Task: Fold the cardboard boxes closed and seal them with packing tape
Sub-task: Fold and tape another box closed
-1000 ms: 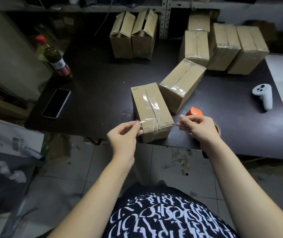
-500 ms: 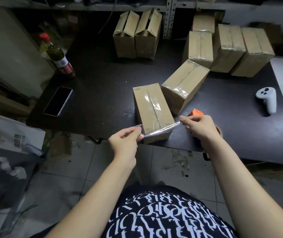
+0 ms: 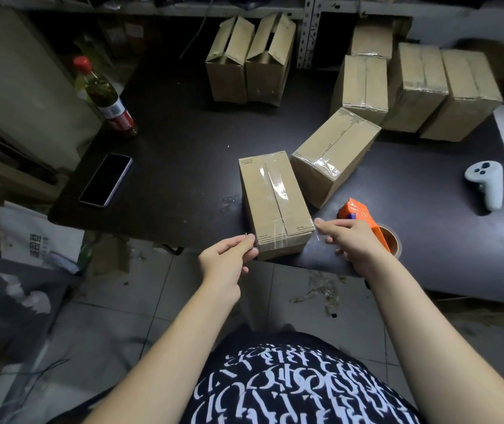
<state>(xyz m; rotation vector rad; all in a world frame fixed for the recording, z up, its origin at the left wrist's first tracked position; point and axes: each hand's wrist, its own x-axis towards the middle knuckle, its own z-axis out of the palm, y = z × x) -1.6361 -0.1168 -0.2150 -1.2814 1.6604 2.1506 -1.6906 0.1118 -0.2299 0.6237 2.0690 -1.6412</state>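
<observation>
1. A cardboard box point(image 3: 275, 203) is placed at the near edge of a dark table point(image 3: 183, 166), its top seam already taped lengthwise.
2. A short strip of clear tape point(image 3: 278, 237) is stretched across the box's near end, apparently to lock that seam.
3. The strip's ends are pinched between thumb and fingertips of the left hand point(image 3: 226, 261) and right hand point(image 3: 348, 240), so it is kept taut.
4. An orange tape dispenser point(image 3: 364, 218) is parked just behind the right hand.

Both arms outstretched, left hand point(image 3: 227, 261) and right hand point(image 3: 347, 240) in pinch grip.
</observation>
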